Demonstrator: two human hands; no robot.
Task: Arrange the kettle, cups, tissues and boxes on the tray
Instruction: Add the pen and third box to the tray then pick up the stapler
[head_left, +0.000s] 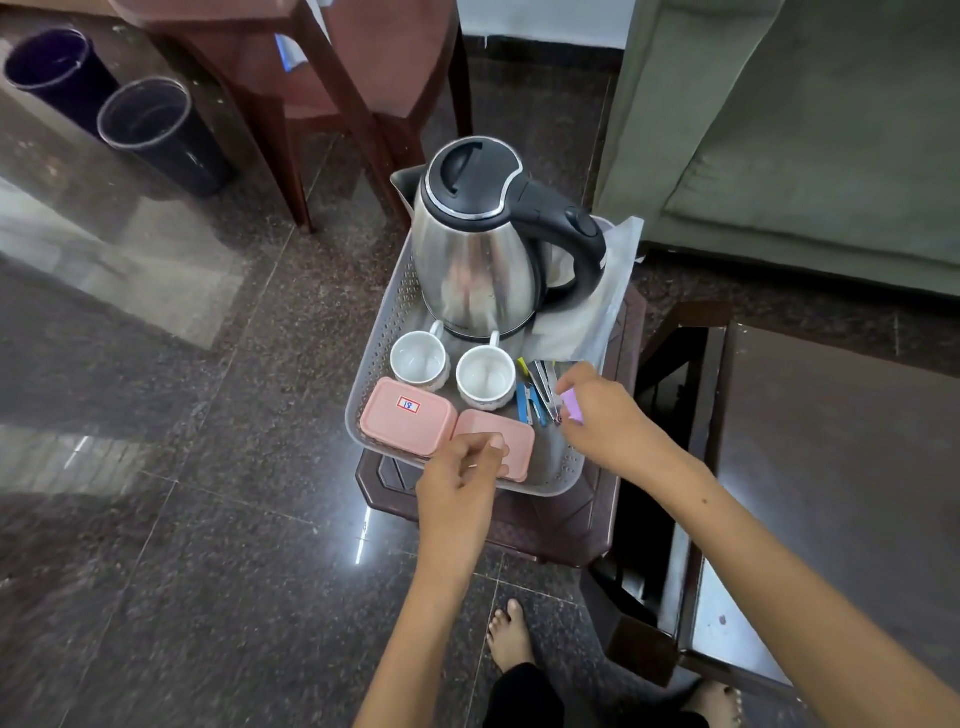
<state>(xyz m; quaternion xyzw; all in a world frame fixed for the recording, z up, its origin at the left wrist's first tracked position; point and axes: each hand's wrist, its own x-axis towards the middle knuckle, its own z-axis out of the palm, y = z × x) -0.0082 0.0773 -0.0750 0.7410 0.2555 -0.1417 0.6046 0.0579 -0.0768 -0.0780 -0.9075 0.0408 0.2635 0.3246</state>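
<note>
A steel kettle (480, 244) with a black lid and handle stands at the far end of the perforated grey tray (387, 322). Two white cups (420, 359) (486, 375) sit in front of it. Two pink boxes lie at the near end: one with a label (408, 413), one (511, 441) partly under my left hand (460, 480), whose fingers curl over its near edge. A white tissue pack (597, 301) leans at the tray's right side. My right hand (602, 410) pinches a small purple item (571, 405) above blue and silver packets (535, 397).
The tray rests on a dark brown plastic stool (550, 525). Behind it stands a brown chair (332, 78), with two dark bins (156, 130) at the far left. A green sofa (805, 130) is at the right, a dark table (831, 467) at the near right. My bare feet (511, 634) are on the granite floor.
</note>
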